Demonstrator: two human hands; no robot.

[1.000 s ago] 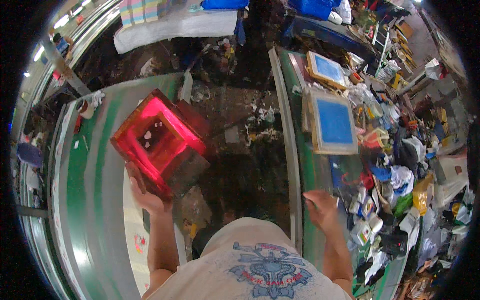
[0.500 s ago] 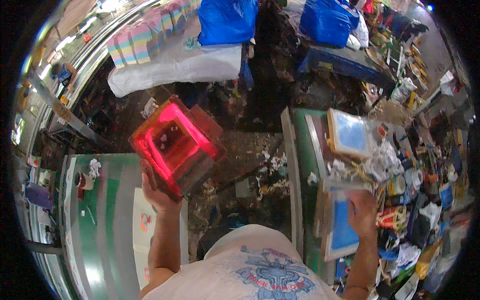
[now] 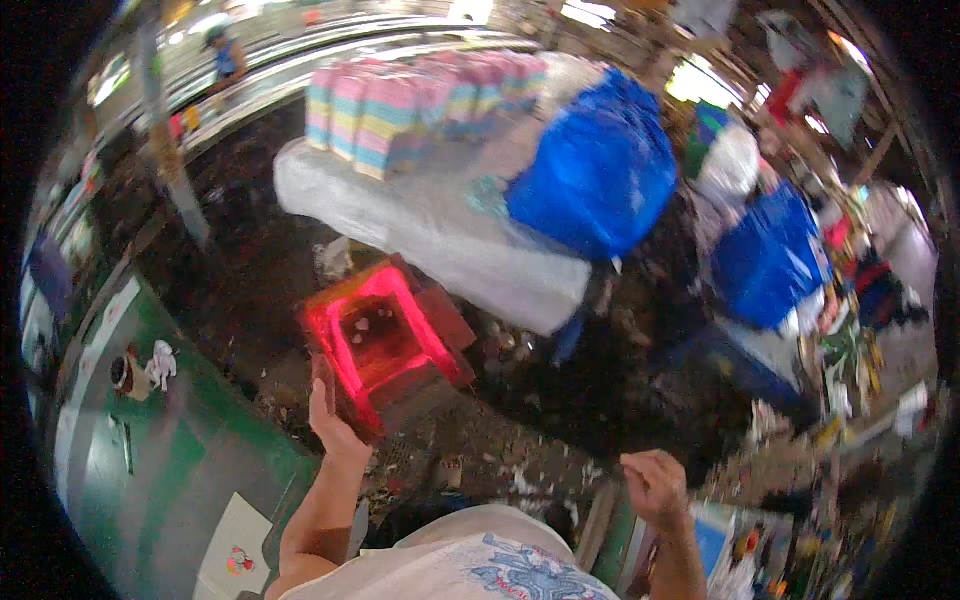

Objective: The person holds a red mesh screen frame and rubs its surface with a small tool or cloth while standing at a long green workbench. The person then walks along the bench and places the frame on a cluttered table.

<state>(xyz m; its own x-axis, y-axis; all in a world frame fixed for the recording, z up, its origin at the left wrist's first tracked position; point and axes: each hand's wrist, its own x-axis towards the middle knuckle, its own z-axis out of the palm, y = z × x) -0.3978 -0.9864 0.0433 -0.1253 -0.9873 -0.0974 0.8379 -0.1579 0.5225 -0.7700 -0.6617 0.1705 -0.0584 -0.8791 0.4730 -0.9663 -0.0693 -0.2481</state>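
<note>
Left hand [image 3: 333,425] grips the near edge of a red wooden frame [image 3: 385,340], fingers wrapped on it, holding it up over the dirty floor [image 3: 520,440] just beside the green table [image 3: 190,470]. Right hand [image 3: 655,487] is loosely curled, holding nothing, above a blue-screened frame [image 3: 712,535]. Pastel cloth stacks [image 3: 420,100] and blue bags [image 3: 600,175] lie well beyond.
</note>
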